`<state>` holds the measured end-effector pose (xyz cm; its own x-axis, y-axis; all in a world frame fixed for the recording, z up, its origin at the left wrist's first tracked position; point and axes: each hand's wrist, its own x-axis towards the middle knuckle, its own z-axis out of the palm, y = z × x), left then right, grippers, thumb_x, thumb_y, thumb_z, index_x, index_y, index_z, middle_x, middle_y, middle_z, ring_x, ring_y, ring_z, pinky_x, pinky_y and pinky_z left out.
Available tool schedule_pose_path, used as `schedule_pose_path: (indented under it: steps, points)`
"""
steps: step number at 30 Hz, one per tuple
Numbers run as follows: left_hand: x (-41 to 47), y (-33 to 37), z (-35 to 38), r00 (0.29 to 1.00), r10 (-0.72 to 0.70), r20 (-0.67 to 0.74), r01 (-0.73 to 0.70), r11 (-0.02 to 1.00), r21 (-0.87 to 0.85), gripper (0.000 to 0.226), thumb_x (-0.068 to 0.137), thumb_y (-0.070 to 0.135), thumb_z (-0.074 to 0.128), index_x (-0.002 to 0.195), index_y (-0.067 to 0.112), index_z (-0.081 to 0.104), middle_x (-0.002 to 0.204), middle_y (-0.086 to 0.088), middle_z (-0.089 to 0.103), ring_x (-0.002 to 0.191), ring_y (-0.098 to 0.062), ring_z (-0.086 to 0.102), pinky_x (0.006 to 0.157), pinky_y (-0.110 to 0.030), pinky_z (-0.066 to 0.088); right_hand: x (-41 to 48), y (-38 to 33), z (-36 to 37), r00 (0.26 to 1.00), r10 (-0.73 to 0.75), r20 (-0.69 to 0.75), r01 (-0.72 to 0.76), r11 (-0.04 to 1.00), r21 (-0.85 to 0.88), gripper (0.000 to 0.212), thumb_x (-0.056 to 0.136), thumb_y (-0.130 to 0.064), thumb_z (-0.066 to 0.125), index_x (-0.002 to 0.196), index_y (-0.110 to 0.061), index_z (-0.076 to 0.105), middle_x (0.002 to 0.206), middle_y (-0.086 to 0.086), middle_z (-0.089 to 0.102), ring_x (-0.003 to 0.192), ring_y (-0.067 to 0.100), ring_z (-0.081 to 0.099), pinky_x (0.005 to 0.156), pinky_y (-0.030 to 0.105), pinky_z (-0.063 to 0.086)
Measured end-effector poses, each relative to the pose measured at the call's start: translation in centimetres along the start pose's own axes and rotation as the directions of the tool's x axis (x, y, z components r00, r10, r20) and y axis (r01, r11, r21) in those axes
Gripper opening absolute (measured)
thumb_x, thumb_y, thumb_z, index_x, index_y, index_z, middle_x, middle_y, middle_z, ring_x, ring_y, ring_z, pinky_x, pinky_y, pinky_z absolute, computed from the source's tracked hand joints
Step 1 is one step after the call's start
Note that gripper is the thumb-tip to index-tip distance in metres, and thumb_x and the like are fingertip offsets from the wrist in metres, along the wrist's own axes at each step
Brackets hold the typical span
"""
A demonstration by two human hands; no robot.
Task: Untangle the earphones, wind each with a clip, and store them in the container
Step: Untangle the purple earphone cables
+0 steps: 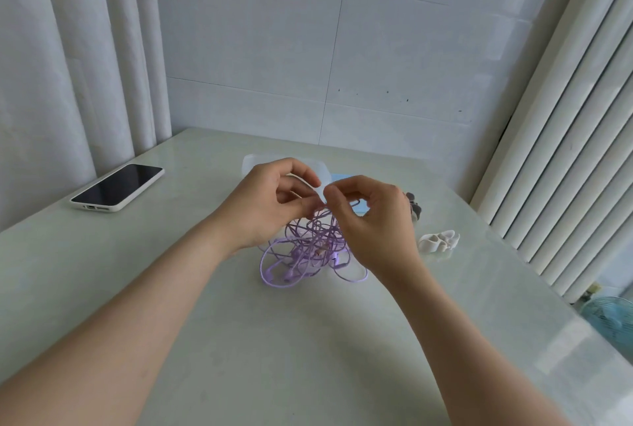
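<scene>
Left hand (270, 206): raised above the table, fingers curled, thumb and forefinger pinching a strand at the top of the tangle.
Right hand (373, 220): raised opposite the left, fingertips almost meeting it, thumb and forefinger pinching a strand of the same tangle.
Purple earphones (308, 251): one knotted mass of thin lilac cable; upper loops lifted between the two hands, lower loops and earbuds lying on the table directly beneath. Number of sets in the knot not determinable.
Translucent container (251, 163): standing on the table behind the hands, largely hidden by them; rounded corner showing. Apart from the earphones.
Pale blue item (342, 176): just beside the container, mostly covered by the right hand; identity unclear.
White clip (440, 241): lying on the table to the right of the right hand, apart from the tangle.
Dark clips (415, 208): small cluster just behind the right hand, partly hidden.
Smartphone (118, 187): far left of the table, face up, screen dark, pale case, ports toward the camera.
Table (205, 323): glossy, pale green-white surface.
Surroundings: white curtain (68, 48) at left, tiled wall (342, 48) behind, blue fan (609, 316) at lower right.
</scene>
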<state>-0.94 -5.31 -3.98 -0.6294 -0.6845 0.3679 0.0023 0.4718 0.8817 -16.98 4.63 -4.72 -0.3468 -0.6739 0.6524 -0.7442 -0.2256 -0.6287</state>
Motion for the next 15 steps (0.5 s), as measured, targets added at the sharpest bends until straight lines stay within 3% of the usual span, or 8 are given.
schedule_pose_path:
  steps: [2, 5, 8, 11, 15]
  points:
    - [0.1, -0.1, -0.1, 0.999, 0.007, -0.038, -0.007, 1.000, 0.009, 0.022, 0.092, 0.010, 0.078, 0.109, 0.015, 0.064, 0.092, -0.005, 0.079, 0.086, -0.022, 0.077, 0.083, -0.029, 0.061, 0.0, 0.0, -0.2, 0.997, 0.055, 0.058, -0.057, 0.997, 0.042, 0.013, 0.093, -0.018, 0.074, 0.082, -0.021, 0.081, 0.077, -0.016, 0.077, 0.081, 0.002, 0.072, 0.079, 0.015, 0.052]
    - [0.2, -0.5, 0.3, 0.997, 0.024, -0.071, -0.023, 1.000, 0.013, 0.016, 0.095, 0.008, 0.074, 0.107, 0.014, 0.065, 0.089, -0.004, 0.078, 0.082, -0.021, 0.077, 0.081, -0.031, 0.061, -0.1, -0.1, -0.4, 0.983, 0.123, 0.137, -0.136, 0.987, 0.088, 0.017, 0.094, -0.030, 0.076, 0.081, -0.022, 0.083, 0.075, -0.012, 0.077, 0.076, 0.005, 0.071, 0.076, 0.021, 0.055]
    - [0.3, -0.5, 0.9, 0.990, 0.050, -0.133, -0.050, 0.999, 0.009, 0.011, 0.099, 0.004, 0.068, 0.106, 0.011, 0.063, 0.085, -0.001, 0.072, 0.075, -0.019, 0.077, 0.074, -0.030, 0.059, -0.2, -0.1, -0.4, 0.954, 0.228, 0.196, -0.241, 0.970, 0.041, 0.029, 0.091, -0.042, 0.079, 0.074, -0.018, 0.080, 0.063, -0.004, 0.072, 0.058, 0.008, 0.061, 0.061, 0.025, 0.049]
    - [0.6, -0.5, 1.2, 0.965, 0.035, -0.258, -0.059, 0.994, -0.086, 0.009, 0.104, 0.003, 0.057, 0.107, 0.011, 0.059, 0.092, -0.006, 0.065, 0.073, -0.021, 0.074, 0.078, -0.036, 0.063, -0.2, 0.1, -0.4, 0.908, 0.325, 0.264, -0.325, 0.945, -0.047, 0.020, 0.087, -0.029, 0.079, 0.072, -0.016, 0.078, 0.062, -0.001, 0.071, 0.052, 0.006, 0.055, 0.057, 0.022, 0.044]
    - [1.0, -0.5, 0.5, 0.902, -0.056, -0.429, -0.067, 0.961, -0.267, 0.013, 0.105, 0.000, 0.050, 0.109, 0.011, 0.055, 0.097, -0.011, 0.057, 0.061, -0.017, 0.061, 0.065, -0.032, 0.058, 0.0, 0.9, -0.5, 0.905, 0.389, 0.172, -0.382, 0.921, -0.071, 0.025, 0.086, -0.025, 0.071, 0.073, -0.004, 0.074, 0.052, 0.001, 0.053, 0.053, 0.014, 0.042, 0.058, 0.026, 0.037]
